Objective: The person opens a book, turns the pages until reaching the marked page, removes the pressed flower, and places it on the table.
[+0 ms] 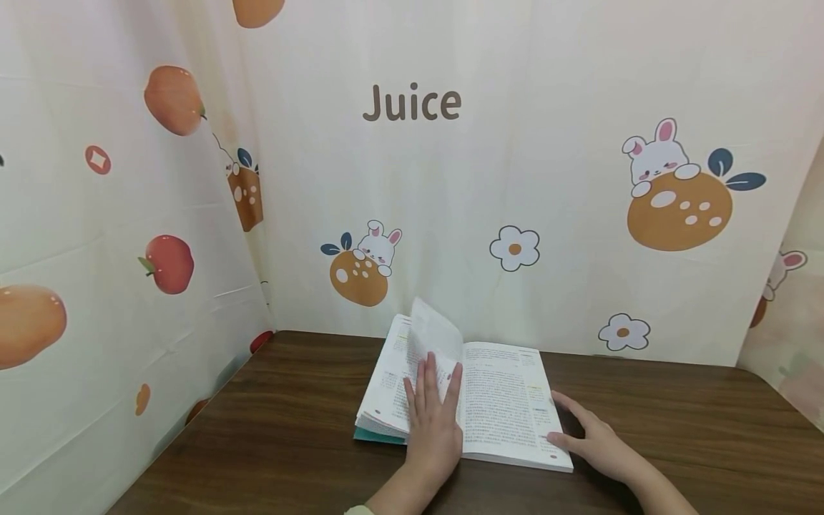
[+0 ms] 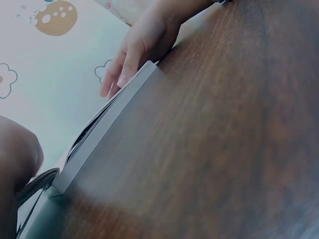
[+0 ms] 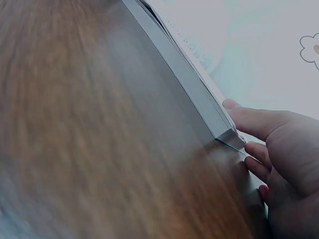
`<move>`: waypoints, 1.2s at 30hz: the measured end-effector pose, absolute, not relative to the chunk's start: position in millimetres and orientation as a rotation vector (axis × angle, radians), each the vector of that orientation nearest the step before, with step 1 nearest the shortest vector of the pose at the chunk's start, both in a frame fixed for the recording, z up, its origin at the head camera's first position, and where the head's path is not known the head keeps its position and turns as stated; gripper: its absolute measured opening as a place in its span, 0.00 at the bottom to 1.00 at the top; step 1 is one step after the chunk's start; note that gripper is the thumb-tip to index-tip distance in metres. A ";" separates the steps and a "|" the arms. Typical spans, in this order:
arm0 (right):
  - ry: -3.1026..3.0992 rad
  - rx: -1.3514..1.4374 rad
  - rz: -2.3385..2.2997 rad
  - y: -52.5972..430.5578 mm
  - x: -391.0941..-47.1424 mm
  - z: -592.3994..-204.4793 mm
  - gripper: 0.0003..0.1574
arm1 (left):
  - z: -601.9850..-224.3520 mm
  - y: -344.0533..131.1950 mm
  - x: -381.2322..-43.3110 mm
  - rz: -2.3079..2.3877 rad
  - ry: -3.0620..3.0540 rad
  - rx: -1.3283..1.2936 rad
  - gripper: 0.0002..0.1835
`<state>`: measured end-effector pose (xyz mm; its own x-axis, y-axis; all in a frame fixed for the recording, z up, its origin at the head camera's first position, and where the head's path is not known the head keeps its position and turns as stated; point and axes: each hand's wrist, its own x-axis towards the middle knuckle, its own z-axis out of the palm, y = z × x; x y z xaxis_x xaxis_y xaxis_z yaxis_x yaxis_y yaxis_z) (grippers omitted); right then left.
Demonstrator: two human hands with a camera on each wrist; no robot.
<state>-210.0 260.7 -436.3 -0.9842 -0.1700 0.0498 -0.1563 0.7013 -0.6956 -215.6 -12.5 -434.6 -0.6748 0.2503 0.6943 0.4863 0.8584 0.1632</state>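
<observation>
An open book (image 1: pixel 498 400) with printed pages and a teal cover edge lies on the brown wooden table. My left hand (image 1: pixel 434 429) is laid over its left side, fingers straight and spread against a page. The upper part of a loose page (image 1: pixel 434 332) stands raised and curved beyond those fingertips. At the book's lower right is my right hand (image 1: pixel 599 440), its thumb resting at the page margin and its relaxed fingers along the outer edge. In the right wrist view, that thumb (image 3: pixel 249 119) touches the top of the page block near the corner, with the other fingers beside the side edge.
The wooden table (image 1: pixel 290 429) extends to both sides of the book. Behind it hangs a pale curtain (image 1: pixel 450 179) printed with rabbits, oranges, flowers and the word Juice. Another fruit-printed curtain (image 1: pixel 96 236) closes off the left side.
</observation>
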 end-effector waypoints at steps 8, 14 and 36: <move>2.875 -0.281 -1.166 261.1 -210.2 -436.0 0.50 | -433.1 -14.1 -216.4 -0.324 -2.396 -0.544 0.40; 2.882 -0.276 -1.157 261.9 -210.7 -435.7 0.50 | -429.3 -12.1 -215.3 -0.060 -2.673 -0.657 0.16; 2.752 -0.507 -1.290 272.0 -211.6 -434.2 0.41 | -433.2 -10.1 -208.9 -0.298 -2.849 -1.011 0.28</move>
